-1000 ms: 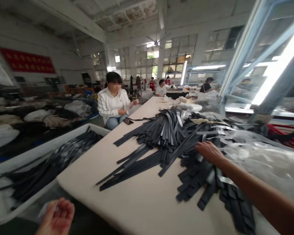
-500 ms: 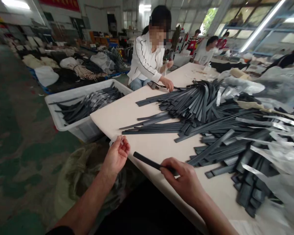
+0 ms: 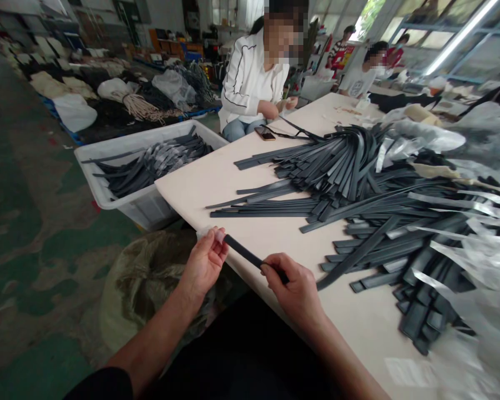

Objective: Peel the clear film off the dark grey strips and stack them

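Note:
My right hand (image 3: 289, 280) is closed round a dark grey flat strap (image 3: 245, 253), which points up and left over the table's near edge. At the strap's far end, my left hand (image 3: 208, 255) pinches a small piece of clear plastic film (image 3: 220, 235). The film meets the strap's tip; whether it is wrapped around it I cannot tell. Just beyond, a row of similar straps (image 3: 262, 208) lies flat on the pale table (image 3: 204, 183), and a large heap of them (image 3: 337, 166) spreads to the right.
A white plastic bin (image 3: 129, 208) of straps stands left of the table. Below it sits a translucent sack (image 3: 137, 278). A person in a white jacket (image 3: 250, 78) works across the table, near a phone (image 3: 265, 133). Clear plastic bags (image 3: 475, 266) lie at the right.
The strap in my right hand has moved up and left, so its tip now meets the film in my left hand. The co-worker's hand has drawn back from the table.

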A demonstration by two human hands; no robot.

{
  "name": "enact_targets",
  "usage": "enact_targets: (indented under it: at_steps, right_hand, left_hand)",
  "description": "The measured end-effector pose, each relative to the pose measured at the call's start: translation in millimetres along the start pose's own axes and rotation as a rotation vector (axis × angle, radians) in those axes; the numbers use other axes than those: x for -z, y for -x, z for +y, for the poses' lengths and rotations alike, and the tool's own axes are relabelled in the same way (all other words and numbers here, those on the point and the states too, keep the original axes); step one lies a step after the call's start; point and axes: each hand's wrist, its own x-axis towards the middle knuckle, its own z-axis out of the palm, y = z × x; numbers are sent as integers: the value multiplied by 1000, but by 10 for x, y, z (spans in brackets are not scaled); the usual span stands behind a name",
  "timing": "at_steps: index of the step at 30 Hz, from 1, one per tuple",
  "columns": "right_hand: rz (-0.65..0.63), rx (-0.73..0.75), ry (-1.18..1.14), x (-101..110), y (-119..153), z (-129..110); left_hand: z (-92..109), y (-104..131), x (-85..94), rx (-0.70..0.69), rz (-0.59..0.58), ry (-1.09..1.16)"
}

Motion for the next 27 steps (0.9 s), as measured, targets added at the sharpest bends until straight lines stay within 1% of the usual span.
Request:
enact_targets:
  at_steps: [4, 7, 9, 13, 17, 19, 22, 25, 27]
  right_hand:
    - [45, -43, -139, -3, -76, 35]
    - [35, -3, -186, 8, -151, 43]
    - [25, 22, -182, -8, -184, 23]
    - [42, -1, -173, -93, -211, -56]
    - [111, 29, -173, -157, -257, -92]
    - [149, 58, -133, -157, -281, -83]
    - [155, 93, -87, -137, -289, -54]
    - [161, 110, -58, -125, -266, -22]
    - [154, 117, -37, -122, -246, -5]
  left_hand:
    - [-25, 32, -10, -27, -65, -49]
    - [-66, 84, -30, -31, -96, -92]
    - [-119, 119, -44, -27, -128, -124]
    - [-271, 174, -69, -31, -198, -187]
    - [-390, 212, -80, -23, -231, -208]
    - [-414, 225, -74, -30, -233, -221]
    - [-421, 233, -43, -21, -237, -271]
    - [-427, 222, 4, 12, -270, -367]
    - [-436, 204, 30, -12, -295, -462]
